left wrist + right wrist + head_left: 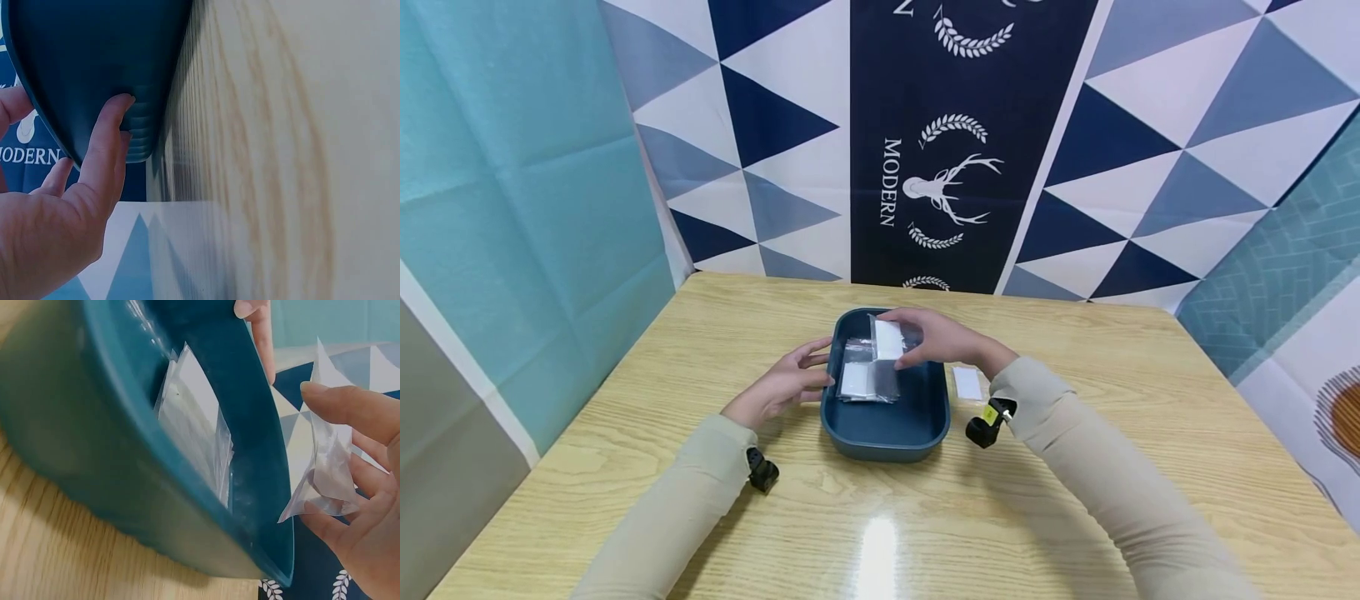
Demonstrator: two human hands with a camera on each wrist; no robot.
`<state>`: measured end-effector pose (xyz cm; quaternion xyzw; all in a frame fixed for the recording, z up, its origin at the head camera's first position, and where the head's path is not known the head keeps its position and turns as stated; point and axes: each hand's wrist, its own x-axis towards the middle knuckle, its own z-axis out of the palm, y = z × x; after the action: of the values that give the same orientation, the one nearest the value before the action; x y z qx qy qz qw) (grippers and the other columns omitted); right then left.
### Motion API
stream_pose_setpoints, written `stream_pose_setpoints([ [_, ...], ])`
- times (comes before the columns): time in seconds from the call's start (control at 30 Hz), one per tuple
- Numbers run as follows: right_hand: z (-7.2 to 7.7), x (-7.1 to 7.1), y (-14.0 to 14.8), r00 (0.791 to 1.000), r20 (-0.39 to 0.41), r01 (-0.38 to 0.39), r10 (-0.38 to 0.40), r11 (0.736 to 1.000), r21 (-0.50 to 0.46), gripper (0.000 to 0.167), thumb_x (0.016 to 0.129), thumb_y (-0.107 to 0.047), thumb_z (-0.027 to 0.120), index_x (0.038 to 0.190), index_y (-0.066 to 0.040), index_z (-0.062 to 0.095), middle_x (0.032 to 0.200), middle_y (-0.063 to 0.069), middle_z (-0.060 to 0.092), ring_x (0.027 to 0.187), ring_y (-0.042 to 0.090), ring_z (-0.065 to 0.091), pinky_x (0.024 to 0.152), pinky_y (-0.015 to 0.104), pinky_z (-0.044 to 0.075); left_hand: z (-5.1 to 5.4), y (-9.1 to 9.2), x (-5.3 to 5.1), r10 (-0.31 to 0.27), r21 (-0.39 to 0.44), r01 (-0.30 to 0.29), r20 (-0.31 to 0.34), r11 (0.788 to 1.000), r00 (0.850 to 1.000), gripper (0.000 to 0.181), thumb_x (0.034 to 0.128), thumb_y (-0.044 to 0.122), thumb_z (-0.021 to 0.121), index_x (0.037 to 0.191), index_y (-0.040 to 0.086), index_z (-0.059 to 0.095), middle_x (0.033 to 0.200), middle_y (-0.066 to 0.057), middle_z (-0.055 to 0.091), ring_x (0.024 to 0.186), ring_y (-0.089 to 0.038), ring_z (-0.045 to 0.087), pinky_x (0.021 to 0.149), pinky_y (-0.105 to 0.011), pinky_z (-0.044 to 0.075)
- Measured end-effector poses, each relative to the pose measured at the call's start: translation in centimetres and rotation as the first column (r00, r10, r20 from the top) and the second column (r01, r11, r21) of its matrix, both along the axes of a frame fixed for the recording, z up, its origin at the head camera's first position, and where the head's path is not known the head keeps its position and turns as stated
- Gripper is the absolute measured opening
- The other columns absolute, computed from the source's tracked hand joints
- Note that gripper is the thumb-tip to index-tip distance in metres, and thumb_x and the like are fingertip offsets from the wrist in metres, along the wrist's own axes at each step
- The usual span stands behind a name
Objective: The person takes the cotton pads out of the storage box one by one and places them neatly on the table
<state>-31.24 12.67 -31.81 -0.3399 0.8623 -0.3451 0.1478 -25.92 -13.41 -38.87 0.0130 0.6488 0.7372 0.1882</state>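
A dark blue-green plastic basin (887,427) stands on the table with several clear plastic bags (857,381) in it, each seeming to have a white insert. My right hand (946,337) pinches another clear plastic bag (331,453) with a white insert between thumb and fingers, above the basin's far part. At the basin's left side is my left hand (781,385); its extended fingers (100,147) touch the outer wall, and a fingertip shows at the rim in the right wrist view.
A small clear packet with a white insert (967,383) lies on the wooden table (820,533) right of the basin, near the right wrist. Both wrists carry black camera mounts (762,469). Patterned cloth (790,125) hangs behind the table's far edge.
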Motion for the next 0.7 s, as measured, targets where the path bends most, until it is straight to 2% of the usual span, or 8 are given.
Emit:
stream_pose_setpoints([
  [0.23,0.2,0.4,1.4,1.0,0.009,0.0,0.001,0.998,-0.058,0.067,0.075,-0.004,0.076,0.134,-0.01,0.048,0.131,0.007,0.05,0.122,0.022,0.044,0.103,0.042,0.033,0.0,0.0,0.0,-0.005,-0.008,0.005,-0.004,1.0,1.0,0.072,0.0838,-0.01,0.056,0.146,0.017,0.031,0.144,-0.016,0.031,0.119,-0.035,0.046,0.088,-0.044,0.048],
  [0.37,0.4,0.5,2.0,1.0,0.002,0.009,-0.008,0.997,-0.072,0.067,0.074,-0.004,0.077,0.134,-0.01,0.048,0.133,0.008,0.049,0.127,0.026,0.041,0.105,0.045,0.029,0.2,-0.1,0.1,-0.006,-0.011,0.006,-0.002,1.0,1.0,0.072,0.084,-0.01,0.056,0.146,0.017,0.03,0.144,-0.016,0.031,0.119,-0.034,0.047,0.088,-0.044,0.047],
  [0.7,0.8,1.6,3.6,0.999,-0.008,0.034,-0.034,0.997,-0.067,0.069,0.074,-0.007,0.078,0.136,-0.011,0.046,0.135,0.007,0.047,0.125,0.027,0.043,0.103,0.051,0.03,0.2,-0.1,0.2,-0.009,-0.016,0.009,0.003,1.0,1.0,0.071,0.0854,-0.009,0.056,0.146,0.018,0.03,0.144,-0.016,0.031,0.117,-0.034,0.049,0.088,-0.043,0.048],
])
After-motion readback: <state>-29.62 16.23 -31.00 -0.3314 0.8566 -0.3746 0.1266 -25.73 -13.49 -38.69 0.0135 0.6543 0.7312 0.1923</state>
